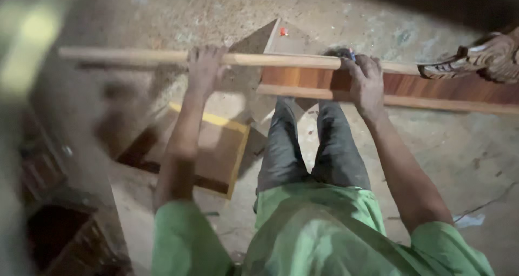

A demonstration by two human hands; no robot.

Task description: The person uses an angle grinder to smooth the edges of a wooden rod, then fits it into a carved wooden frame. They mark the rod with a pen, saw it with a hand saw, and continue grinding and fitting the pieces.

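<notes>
While I stand over the work looking straight down, this is how it lies:

Strip: the long pale wooden strip (238, 58) runs level across the upper part of the frame, from the upper left almost to the right edge, and it sits along the top edge of the reddish-brown laminated board (432, 89).

Left hand: my left hand (204, 68) is curled over the strip left of centre, fingers wrapped across its top, closed on it. That half of the strip has no board under it, so I judge this grip carries its weight.

Right hand: my right hand (366, 81) is closed over the strip right of centre, where it meets the board, seemingly pressing the two together. Something small and blue (351, 54) shows at my fingers; I cannot tell what it is.

Spacing: both hands are on the strip, well apart, which seems to keep so long a piece straight.

Other foot: a patterned sandal on somebody else's foot (476, 60) rests at the upper right, at the board's far end.

Floor: dusty concrete floor (465, 162) lies below, with a brown panel with a yellow edge (216, 151) at centre left, beside my dark trousers (308, 146).
</notes>
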